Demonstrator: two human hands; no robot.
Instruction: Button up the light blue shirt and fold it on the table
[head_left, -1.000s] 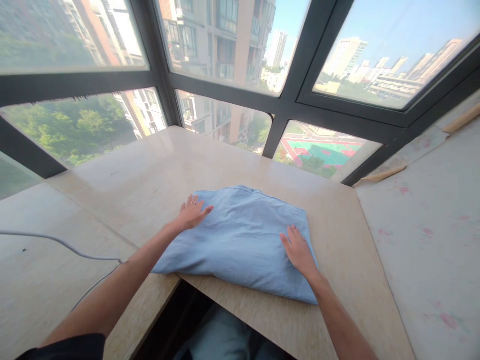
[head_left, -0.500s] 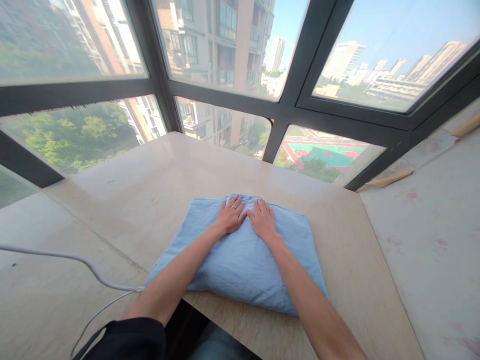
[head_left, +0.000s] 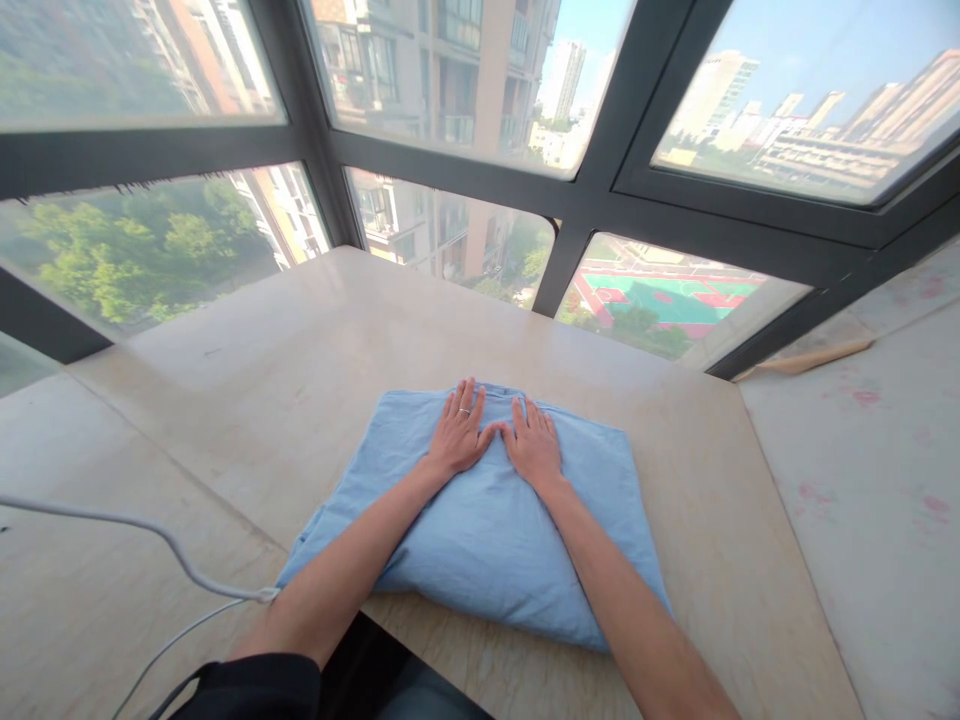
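A light blue pillow [head_left: 480,550] lies flat on the pale stone window sill [head_left: 262,400], its near part plump and its far part thinner. My left hand [head_left: 459,430] rests palm down on the pillow's far part, fingers stretched out, a ring on one finger. Beside it, my right hand [head_left: 534,440] presses flat on the same cloth with the fingers spread a little. The two thumbs come close together, tip to tip. Neither hand grips the fabric. Both forearms cross the pillow and hide some of its sides.
Dark window frames [head_left: 600,210] with glass panes bound the sill at the back. A white cable [head_left: 150,525] runs in from the left to my left forearm. On the right stands a flower-patterned wall [head_left: 847,480]. A dark surface [head_left: 397,670] shows below the sill's near edge.
The view has shifted slightly. Both hands stay flat on the pillow, with the left hand's fingers now pointing a little straighter away from me.
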